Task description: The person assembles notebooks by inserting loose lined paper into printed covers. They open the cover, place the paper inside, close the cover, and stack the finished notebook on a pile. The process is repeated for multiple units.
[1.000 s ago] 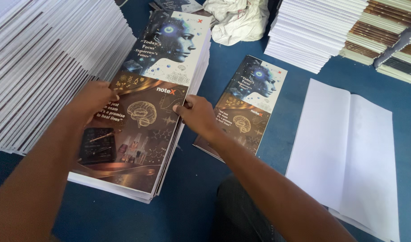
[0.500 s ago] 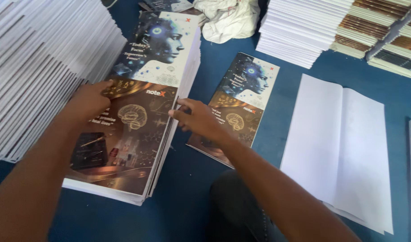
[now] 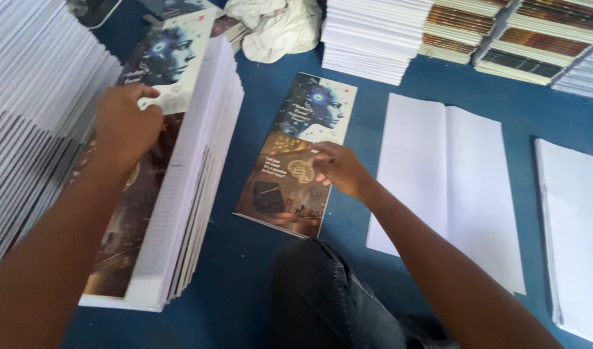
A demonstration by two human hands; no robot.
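fingers (image 3: 319,155) on loose cover (image 3: 296,155) | left hand (image 3: 123,126) hides stack (image 3: 180,194) top

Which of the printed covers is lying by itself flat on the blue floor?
The cover under the right hand, lying single between the stack and the white sheets; the other tops the stack.

Crumpled white cloth (image 3: 277,26) at top, stacked white notebooks (image 3: 370,39) beside it, folded white paper sheets (image 3: 451,181) on blue floor (image 3: 264,97)

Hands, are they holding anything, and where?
Nothing is gripped: the left hand presses the top cover of the stack; the right hand rests on the single cover.
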